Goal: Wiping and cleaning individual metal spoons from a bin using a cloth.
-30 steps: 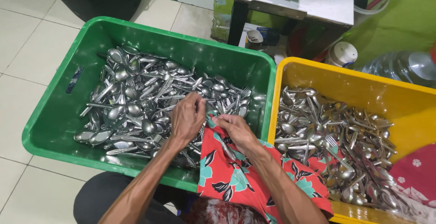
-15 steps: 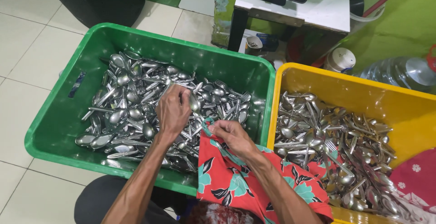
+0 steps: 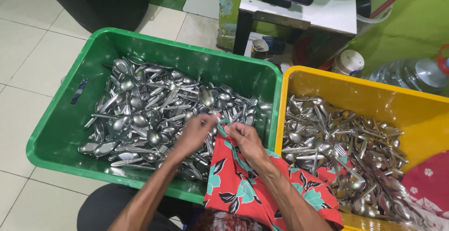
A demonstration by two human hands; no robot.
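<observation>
L hand (image 3: 195,132) fingers pinch spoon (image 3: 206,97) handle, bowl up over green bin (image 3: 61,118). R hand (image 3: 245,137) grips red floral cloth (image 3: 238,184); fingertips hidden in folds.

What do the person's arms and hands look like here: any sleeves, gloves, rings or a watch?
Both forearms are bare up to the bottom edge of the picture, with no sleeves in view. The left hand and right hand wear no gloves, and no watch, bracelet or ring shows. The arms look lean, with sinews standing out. Short nails, as far as can be seen.
</observation>
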